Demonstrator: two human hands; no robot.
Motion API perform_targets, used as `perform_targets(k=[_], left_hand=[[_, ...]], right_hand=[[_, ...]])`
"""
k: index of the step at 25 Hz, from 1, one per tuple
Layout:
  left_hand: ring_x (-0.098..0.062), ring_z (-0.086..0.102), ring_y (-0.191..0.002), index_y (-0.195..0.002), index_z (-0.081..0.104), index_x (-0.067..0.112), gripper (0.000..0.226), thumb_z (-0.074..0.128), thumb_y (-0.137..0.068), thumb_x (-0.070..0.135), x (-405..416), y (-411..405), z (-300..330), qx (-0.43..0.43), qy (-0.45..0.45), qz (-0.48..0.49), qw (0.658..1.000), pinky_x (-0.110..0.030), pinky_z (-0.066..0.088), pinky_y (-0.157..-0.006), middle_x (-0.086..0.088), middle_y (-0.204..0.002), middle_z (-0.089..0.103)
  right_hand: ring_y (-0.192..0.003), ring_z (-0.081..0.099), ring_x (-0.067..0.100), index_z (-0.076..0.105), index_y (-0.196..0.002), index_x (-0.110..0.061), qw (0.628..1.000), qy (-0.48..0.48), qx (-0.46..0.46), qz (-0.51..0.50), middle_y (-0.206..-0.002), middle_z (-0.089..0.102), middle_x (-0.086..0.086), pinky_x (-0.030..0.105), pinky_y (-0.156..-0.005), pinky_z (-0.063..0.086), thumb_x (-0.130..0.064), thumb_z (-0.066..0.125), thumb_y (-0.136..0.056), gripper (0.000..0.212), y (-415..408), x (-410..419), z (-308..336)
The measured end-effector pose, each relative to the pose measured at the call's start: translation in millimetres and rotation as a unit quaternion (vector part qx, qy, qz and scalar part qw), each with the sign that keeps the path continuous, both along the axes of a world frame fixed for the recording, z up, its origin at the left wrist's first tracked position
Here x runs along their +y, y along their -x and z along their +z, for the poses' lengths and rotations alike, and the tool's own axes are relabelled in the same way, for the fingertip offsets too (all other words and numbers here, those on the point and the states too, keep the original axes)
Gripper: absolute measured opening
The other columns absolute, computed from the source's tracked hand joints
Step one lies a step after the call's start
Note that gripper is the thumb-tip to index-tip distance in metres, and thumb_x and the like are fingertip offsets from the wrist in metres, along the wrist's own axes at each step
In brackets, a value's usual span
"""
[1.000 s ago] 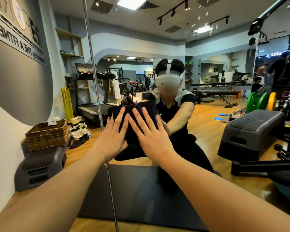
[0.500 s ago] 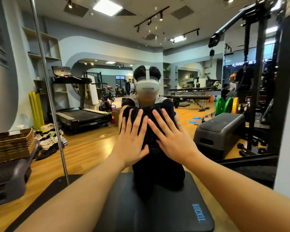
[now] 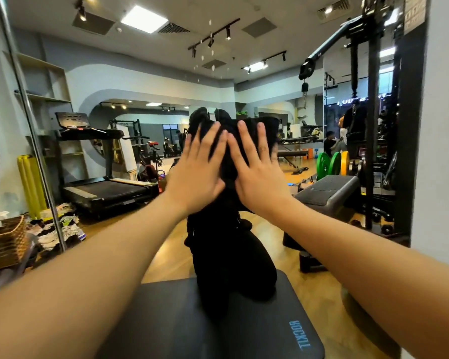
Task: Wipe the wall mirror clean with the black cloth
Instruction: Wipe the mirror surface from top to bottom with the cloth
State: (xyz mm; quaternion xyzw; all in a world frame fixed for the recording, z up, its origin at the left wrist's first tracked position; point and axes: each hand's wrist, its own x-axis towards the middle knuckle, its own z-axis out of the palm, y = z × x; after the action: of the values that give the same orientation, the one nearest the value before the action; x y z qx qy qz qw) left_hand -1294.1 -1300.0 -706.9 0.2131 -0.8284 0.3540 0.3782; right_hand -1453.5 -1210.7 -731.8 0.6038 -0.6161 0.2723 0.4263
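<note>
Open mirror (image 3: 283,94) glass surrounds the hands (image 3: 228,172); its right frame (image 3: 410,151) seems close.

There is a single view, from a wide-angle camera worn on the person's head. It faces straight ahead at the wall mirror (image 3: 283,218), tipped only slightly down, and sits close to the glass, within the reach of both outstretched forearms, which enter from the bottom corners. The mirror fills nearly the whole frame; a strip of white wall (image 3: 445,151) closes the right edge. Straight lines bow toward the borders.
</note>
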Motion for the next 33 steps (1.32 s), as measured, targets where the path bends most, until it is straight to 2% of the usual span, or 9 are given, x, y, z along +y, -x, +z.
perform_targets(k=[6, 11, 14, 17, 19, 22, 25, 29, 33], left_hand=[[-0.049, 0.016, -0.152, -0.159, 0.019, -0.002, 0.093, 0.053, -0.079, 0.031, -22.0, -74.6, -108.3, 0.033, -0.017, 0.041, 0.998, -0.064, 0.014, -0.123, -0.027, -0.164, 0.015], [-0.053, 0.008, -0.152, -0.157, 0.024, -0.002, 0.110, 0.072, -0.065, 0.034, 14.1, 8.5, -191.5, -0.012, -0.037, 0.024, 0.999, -0.068, 0.016, -0.121, -0.026, -0.164, 0.016], [-0.052, 0.012, -0.152, -0.158, 0.024, -0.001, 0.112, 0.077, -0.067, 0.038, 43.5, 81.9, -164.5, -0.004, -0.024, 0.000, 1.000, -0.067, 0.018, -0.121, -0.024, -0.164, 0.016], [-0.052, 0.015, -0.152, -0.158, 0.023, -0.001, 0.099, 0.063, -0.074, 0.034, 52.1, 119.5, -85.6, 0.027, 0.004, -0.021, 0.999, -0.066, 0.017, -0.122, -0.024, -0.164, 0.018], [-0.051, 0.019, -0.151, -0.157, 0.027, -0.001, 0.092, 0.050, -0.074, 0.031, 44.5, 109.3, -34.1, 0.021, 0.015, -0.017, 1.000, -0.065, 0.017, -0.122, -0.024, -0.163, 0.025], [-0.051, 0.020, -0.150, -0.157, 0.026, -0.001, 0.093, 0.051, -0.073, 0.029, 19.5, 60.6, -6.6, 0.020, 0.050, -0.027, 0.998, -0.064, 0.015, -0.123, -0.026, -0.162, 0.027], [-0.051, 0.016, -0.151, -0.159, 0.021, -0.001, 0.099, 0.062, -0.072, 0.024, 0.8, 13.1, -36.7, 0.038, 0.036, -0.019, 0.998, -0.065, 0.013, -0.123, -0.026, -0.163, 0.022], [-0.054, 0.017, -0.149, -0.157, 0.024, -0.004, 0.091, 0.054, -0.075, 0.024, 3.5, 10.0, -118.0, 0.052, 0.038, -0.005, 0.998, -0.064, 0.007, -0.124, -0.026, -0.163, 0.018], [-0.058, 0.016, -0.148, -0.154, 0.027, -0.006, 0.111, 0.081, -0.062, 0.026, 18.4, 55.6, -157.1, 0.006, 0.053, -0.005, 0.999, -0.073, 0.017, -0.118, -0.030, -0.160, 0.021]], right_hand=[[-0.159, -0.007, 0.040, 0.015, -0.166, -0.019, 0.995, 0.008, 0.065, 0.081, -0.174, 0.002, 0.009, 0.069, -0.122, 0.016, -0.027, 0.058, -0.084, 0.093, -58.6, -31.0, -84.2], [-0.160, 0.007, 0.034, 0.017, -0.165, -0.023, 0.992, -0.044, 0.118, 0.015, -0.173, 0.008, 0.007, 0.060, -0.123, 0.025, -0.030, 0.053, -0.085, 0.088, 34.7, 23.6, -163.2], [-0.159, 0.009, 0.034, 0.020, -0.165, -0.022, 0.994, -0.056, 0.096, -0.015, -0.173, 0.010, 0.010, 0.061, -0.119, 0.034, -0.027, 0.044, -0.092, 0.076, 97.4, 59.5, -137.9], [-0.158, 0.001, 0.042, 0.010, -0.165, -0.016, 0.999, -0.019, 0.028, -0.026, -0.173, 0.003, 0.016, 0.070, -0.118, 0.028, -0.021, 0.051, -0.094, 0.082, 113.7, 57.4, -69.2], [-0.156, -0.003, 0.048, 0.009, -0.164, -0.012, 0.999, 0.018, -0.013, -0.024, -0.172, 0.002, 0.019, 0.075, -0.118, 0.020, -0.023, 0.053, -0.091, 0.086, 94.4, 43.4, -26.2], [-0.155, -0.002, 0.051, 0.020, -0.163, -0.009, 0.999, 0.043, -0.031, 0.000, -0.172, 0.008, 0.018, 0.078, -0.116, 0.015, -0.029, 0.048, -0.090, 0.081, 46.5, 15.9, 0.3], [-0.156, 0.004, 0.048, 0.028, -0.162, -0.012, 0.997, 0.063, 0.006, 0.036, -0.171, 0.017, 0.012, 0.076, -0.117, 0.017, -0.030, 0.041, -0.095, 0.070, 10.0, -5.5, -21.8], [-0.158, 0.010, 0.041, 0.032, -0.161, -0.015, 0.994, 0.067, 0.062, 0.064, -0.171, 0.021, 0.008, 0.066, -0.124, 0.016, -0.025, 0.041, -0.102, 0.061, 14.3, -4.9, -88.4], [-0.158, 0.013, 0.036, 0.030, -0.162, -0.015, 0.993, 0.044, 0.100, 0.051, -0.170, 0.021, 0.010, 0.060, -0.124, 0.022, -0.024, 0.046, -0.103, 0.061, 74.4, 23.0, -130.1]])
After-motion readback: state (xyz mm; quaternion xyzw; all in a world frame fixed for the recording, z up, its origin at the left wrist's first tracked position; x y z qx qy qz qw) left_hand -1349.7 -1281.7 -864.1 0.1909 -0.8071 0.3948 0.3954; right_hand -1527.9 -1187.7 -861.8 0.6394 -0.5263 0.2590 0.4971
